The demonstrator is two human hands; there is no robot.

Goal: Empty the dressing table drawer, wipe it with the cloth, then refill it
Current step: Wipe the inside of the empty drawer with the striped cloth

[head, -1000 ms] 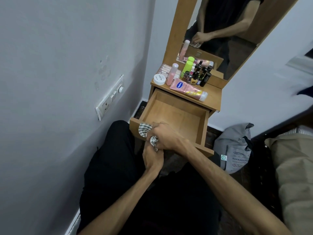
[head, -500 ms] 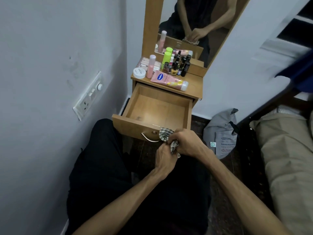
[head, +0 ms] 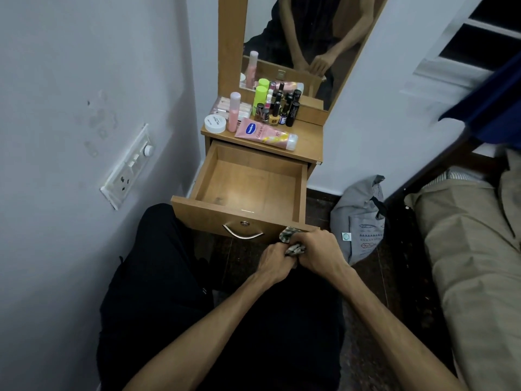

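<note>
While the person sat by the little table, this is how things lay, from left to right.

Wall: a white switch plate [head: 128, 165] with a round knob was fixed to the grey wall on the left.
White jar: a round white jar [head: 215, 123] sat at the left edge of the dressing table [head: 307, 142]. It had dark writing on the lid, too small to read.
Pink bottle: a tall pink bottle [head: 234, 112] stood just beside the jar.
Green bottle: a bright green bottle [head: 259, 97] stood behind, near the mirror [head: 296, 38].
Small bottles: a bunch of little dark bottles [head: 284, 108] and one yellow one stood close together.
Pink tube: a pink tube [head: 265, 134] lay on its side at the front of the table top. A blue badge on it read "Vaseline", and the next word began "Gluta-Hya".
Drawer: the drawer [head: 248, 187] was pulled out wide, with only bare wood inside. A curved silver handle [head: 243, 233] was on its front.
Left hand: the left hand [head: 275, 259] had its fingers curled tight round the cloth [head: 293, 244].
Cloth: the checked cloth was bunched up between both hands, just in front of the drawer's right front corner.
Right hand: the right hand [head: 318, 251] also gripped the cloth, fingers curled.
Bag: a grey bag [head: 361, 221] with drawings on it sat on the dark floor.
Bed: a tan cover [head: 473, 249] lay on the far right.
</note>
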